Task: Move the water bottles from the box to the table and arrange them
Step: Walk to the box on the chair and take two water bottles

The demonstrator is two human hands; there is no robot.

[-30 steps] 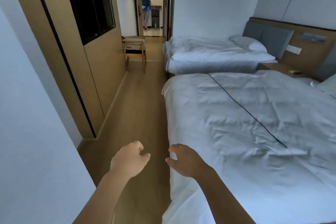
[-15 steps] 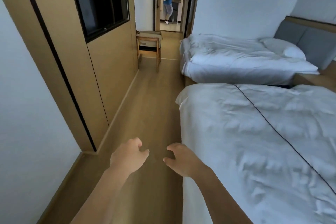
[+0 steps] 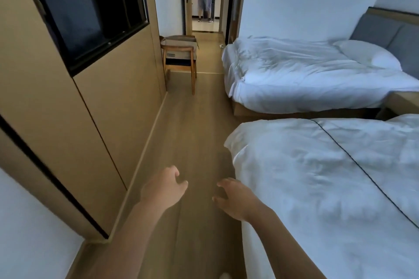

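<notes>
Walking on down the aisle between wall and beds, we see the chair (image 3: 180,61) with the box (image 3: 180,41) on its seat nearer than before, left hand (image 3: 163,188) and right hand (image 3: 235,199) loosely curled and empty, no bottles visible yet.

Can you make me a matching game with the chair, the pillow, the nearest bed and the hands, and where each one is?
Things:
1. chair
2. pillow
3. near bed
4. left hand and right hand

Places:
A. on the far bed
B. low in the middle, held out empty
C. at the aisle's far end, by the wooden wall
D. on the right, closest

Pairs: 1-C, 2-A, 3-D, 4-B
</notes>
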